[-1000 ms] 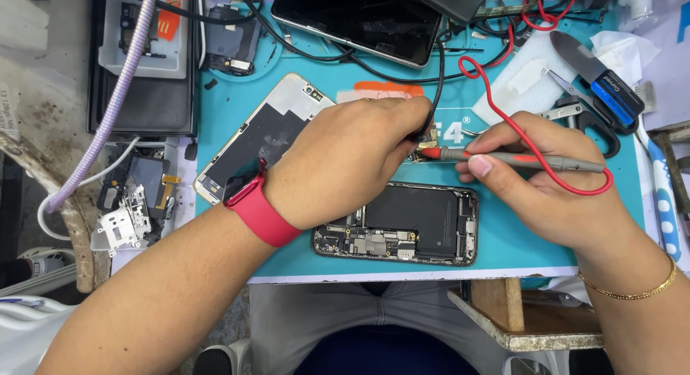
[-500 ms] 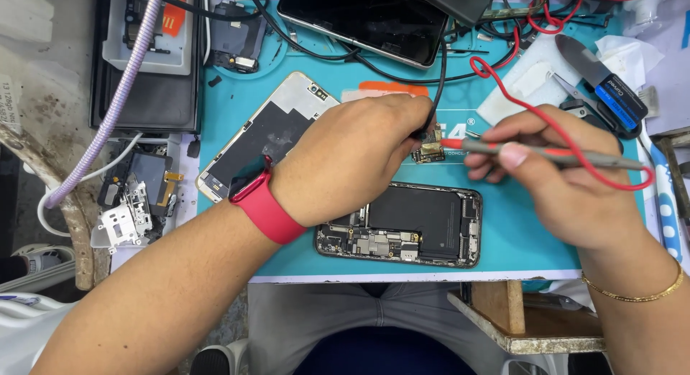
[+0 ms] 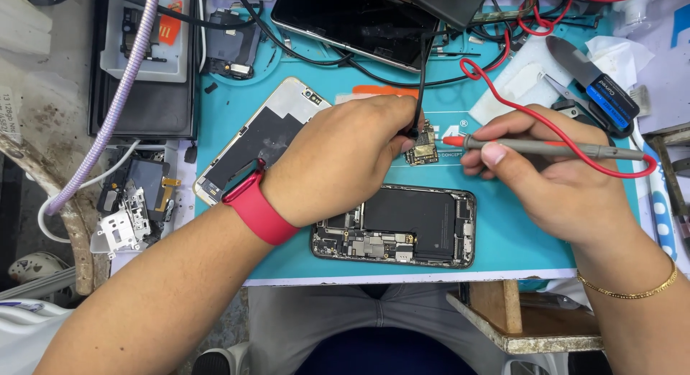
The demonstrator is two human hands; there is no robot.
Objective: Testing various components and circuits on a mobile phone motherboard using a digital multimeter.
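My left hand [image 3: 338, 159], with a red wristband [image 3: 259, 206], pinches a black probe [image 3: 415, 127] whose tip rests on a small circuit board [image 3: 424, 151] lying on the teal mat [image 3: 503, 238]. My right hand [image 3: 553, 181] grips a grey probe with a red tip [image 3: 532, 145], its point just right of the board; a red wire [image 3: 532, 116] loops off it. An opened phone [image 3: 410, 227] with its black battery exposed lies below both hands.
A detached phone screen [image 3: 251, 141] lies left of my left hand. A dark phone [image 3: 352, 23] and tangled black cables sit at the back. Scissors and a blue-handled tool [image 3: 596, 84] lie at right. Loose phone parts [image 3: 133, 202] sit off the mat's left edge.
My right hand with the grey probe has moved up and left, bringing its red tip close to the small board. My left hand has stayed on the board with the black probe.
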